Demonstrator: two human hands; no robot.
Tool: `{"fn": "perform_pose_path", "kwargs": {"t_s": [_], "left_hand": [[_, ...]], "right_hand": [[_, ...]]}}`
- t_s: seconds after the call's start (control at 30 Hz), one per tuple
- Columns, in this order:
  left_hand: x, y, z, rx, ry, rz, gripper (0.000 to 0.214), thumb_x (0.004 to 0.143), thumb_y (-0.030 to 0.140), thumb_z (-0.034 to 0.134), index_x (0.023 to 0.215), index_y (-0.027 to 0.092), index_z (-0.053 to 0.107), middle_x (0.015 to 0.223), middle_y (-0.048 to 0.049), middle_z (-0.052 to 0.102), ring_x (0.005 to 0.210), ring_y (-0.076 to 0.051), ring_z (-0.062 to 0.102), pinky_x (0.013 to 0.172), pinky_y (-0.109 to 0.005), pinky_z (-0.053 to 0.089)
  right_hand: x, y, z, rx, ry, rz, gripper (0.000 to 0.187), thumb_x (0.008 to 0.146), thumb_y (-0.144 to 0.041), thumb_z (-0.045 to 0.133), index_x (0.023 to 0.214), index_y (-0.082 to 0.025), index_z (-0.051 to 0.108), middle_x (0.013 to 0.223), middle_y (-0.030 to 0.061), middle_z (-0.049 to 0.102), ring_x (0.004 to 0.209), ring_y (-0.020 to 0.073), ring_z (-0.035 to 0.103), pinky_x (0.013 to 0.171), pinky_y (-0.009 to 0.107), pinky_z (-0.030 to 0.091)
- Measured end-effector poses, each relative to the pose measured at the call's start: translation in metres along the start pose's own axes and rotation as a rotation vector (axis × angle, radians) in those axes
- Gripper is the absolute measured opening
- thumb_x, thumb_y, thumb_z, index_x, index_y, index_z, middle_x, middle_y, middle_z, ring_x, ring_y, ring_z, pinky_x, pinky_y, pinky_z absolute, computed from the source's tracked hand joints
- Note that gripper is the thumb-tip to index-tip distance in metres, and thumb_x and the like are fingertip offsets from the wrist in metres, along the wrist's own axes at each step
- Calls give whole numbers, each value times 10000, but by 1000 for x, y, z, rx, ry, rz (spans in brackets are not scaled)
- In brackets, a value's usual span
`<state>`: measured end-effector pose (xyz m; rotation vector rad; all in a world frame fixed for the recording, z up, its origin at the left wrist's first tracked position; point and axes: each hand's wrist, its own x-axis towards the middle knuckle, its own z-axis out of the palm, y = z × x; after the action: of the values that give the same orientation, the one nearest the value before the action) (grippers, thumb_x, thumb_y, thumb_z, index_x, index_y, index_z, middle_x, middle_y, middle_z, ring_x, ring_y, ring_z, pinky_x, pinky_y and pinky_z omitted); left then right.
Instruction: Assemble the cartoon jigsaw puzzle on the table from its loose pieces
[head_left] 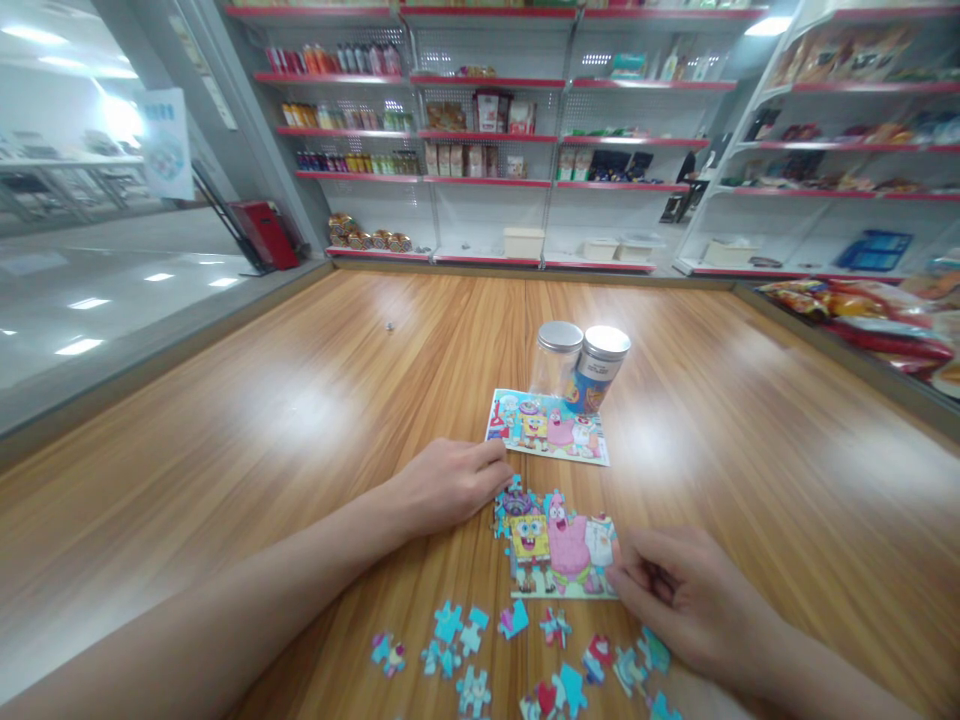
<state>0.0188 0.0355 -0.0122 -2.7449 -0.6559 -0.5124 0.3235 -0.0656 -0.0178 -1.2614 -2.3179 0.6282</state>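
Note:
A partly assembled cartoon jigsaw puzzle (568, 545) lies on the wooden table, with a yellow square figure and a pink star figure. My left hand (457, 485) is closed, its fingertips at the puzzle's upper left corner beside blue pieces. Whatever is under those fingertips is hidden. At the puzzle's right edge, my right hand (690, 590) is curled with thumb and index finger close together; I cannot make out what they pinch. Several loose puzzle pieces (448, 622) are scattered below the puzzle. Behind it lies a reference picture card (555, 440) showing the same characters.
A clear jar with a silver lid (559, 350) and a blue canister (596, 370) stand at the card's back edge. A small object (389, 326) lies farther left. Snack bags (862, 315) are at the right; stocked shelves (487, 135) line the back.

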Motion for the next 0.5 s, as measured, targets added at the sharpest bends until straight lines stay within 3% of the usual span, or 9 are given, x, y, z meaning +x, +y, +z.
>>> {"fn": "perform_pose_path", "kwargs": {"t_s": [0.23,0.33,0.5], "left_hand": [[-2,2,-5,-70,-5,-28,190,1005,180,461,983,161,649,917,-37,650,669,-136,598,501,-265,419],[-2,3,-9,-132,25,42,183,992,206,478,1033,168,652,919,-44,643,681,-138,597,517,-274,429],[-4,5,-8,-225,-35,118,209,969,231,497,1091,182,659,908,-46,627,669,-152,582,532,-308,435]], "right_hand": [[0,-2,-1,9,6,0,308,950,-244,553,678,-205,414,575,-60,426,509,77,411,511,223,286],[1,-2,-1,8,2,0,299,954,-246,552,685,-204,428,577,-60,437,514,77,423,513,221,290],[1,-2,-1,-4,11,-8,306,956,-246,549,682,-205,418,574,-61,437,511,77,420,515,223,292]]}}
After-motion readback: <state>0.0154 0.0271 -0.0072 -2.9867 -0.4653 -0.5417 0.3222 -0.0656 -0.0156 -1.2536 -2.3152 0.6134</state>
